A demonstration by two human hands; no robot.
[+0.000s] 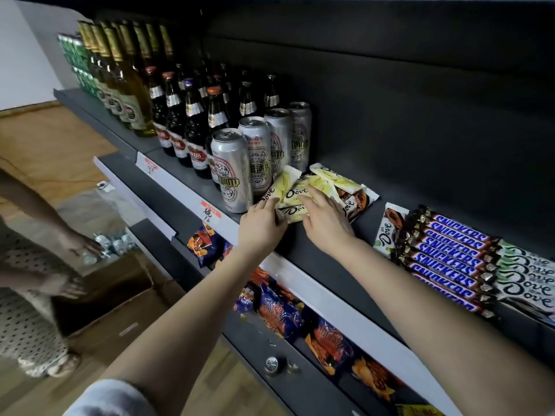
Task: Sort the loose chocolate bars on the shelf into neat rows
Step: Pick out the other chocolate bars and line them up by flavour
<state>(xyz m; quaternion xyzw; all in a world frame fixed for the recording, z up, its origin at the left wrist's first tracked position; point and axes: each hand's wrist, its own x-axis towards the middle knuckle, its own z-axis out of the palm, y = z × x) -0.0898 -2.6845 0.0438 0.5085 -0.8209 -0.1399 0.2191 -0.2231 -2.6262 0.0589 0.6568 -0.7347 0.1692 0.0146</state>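
Several yellow Dove bars (295, 192) lie in a loose pile on the dark shelf (324, 250), just right of the silver cans. My left hand (261, 223) grips the front yellow bar at its left end. My right hand (326, 220) lies flat on the pile's right side, fingers spread over the wrappers. A brown Dove bar (356, 202) sticks out from under the pile at the right. Another brown Dove bar (389, 228) lies alone further right. Beyond it, Snickers bars (450, 259) form a neat row, with white-and-green Dove bars (528, 280) beside them.
Silver cans (231, 169) and brown bottles (192, 121) stand left of the pile. Blue and orange snack bags (279, 310) fill the shelf below. At the left another person's hand (81, 244) reaches into a cardboard box of bottles on the floor.
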